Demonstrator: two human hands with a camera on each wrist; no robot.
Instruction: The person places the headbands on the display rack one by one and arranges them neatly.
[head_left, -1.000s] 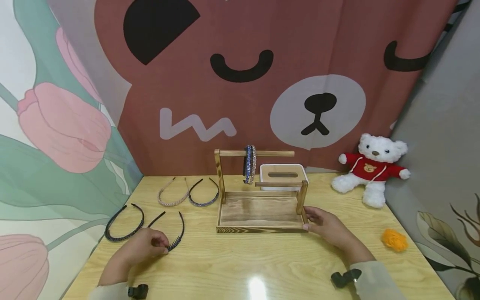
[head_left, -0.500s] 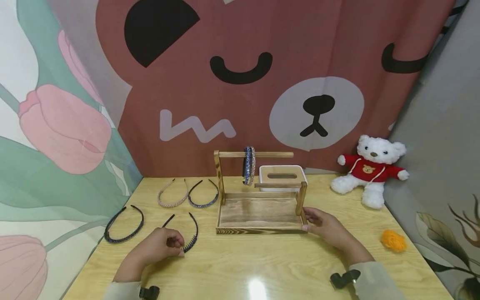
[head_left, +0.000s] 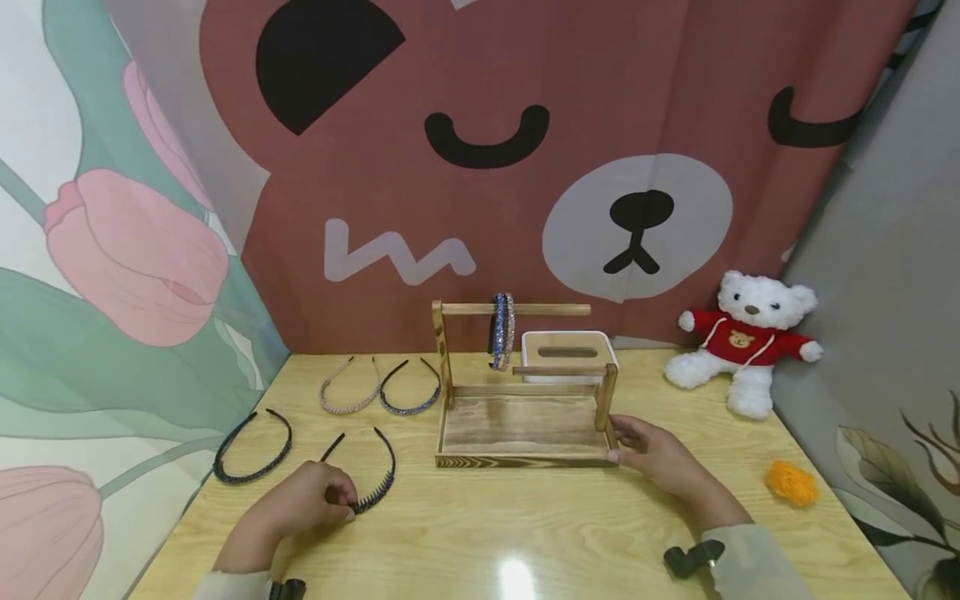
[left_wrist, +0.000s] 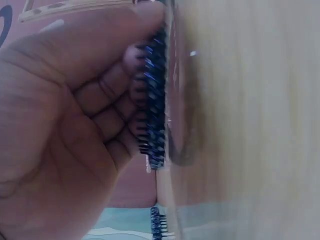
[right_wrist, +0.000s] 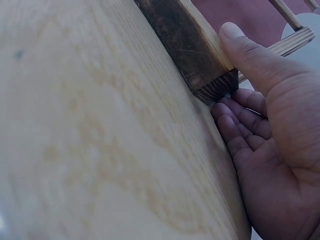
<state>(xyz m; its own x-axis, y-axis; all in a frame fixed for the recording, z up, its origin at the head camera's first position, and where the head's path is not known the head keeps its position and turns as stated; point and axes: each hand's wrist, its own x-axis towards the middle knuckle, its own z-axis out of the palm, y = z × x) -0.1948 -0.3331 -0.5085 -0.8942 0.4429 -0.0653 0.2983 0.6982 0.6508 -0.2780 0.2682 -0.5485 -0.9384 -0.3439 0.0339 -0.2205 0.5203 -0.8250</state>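
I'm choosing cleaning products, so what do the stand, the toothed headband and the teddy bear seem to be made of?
Stand: wood, apparently stained or scorched; dark grain streaks its front.
Toothed headband: probably plastic, dark, with comb-like teeth and bluish glints that could be beads.
Teddy bear: white plush, judging by the fluffy pile; its red top looks like soft, matt fabric.

Left hand | holds dark toothed headband | second headband apart | wood tabletop
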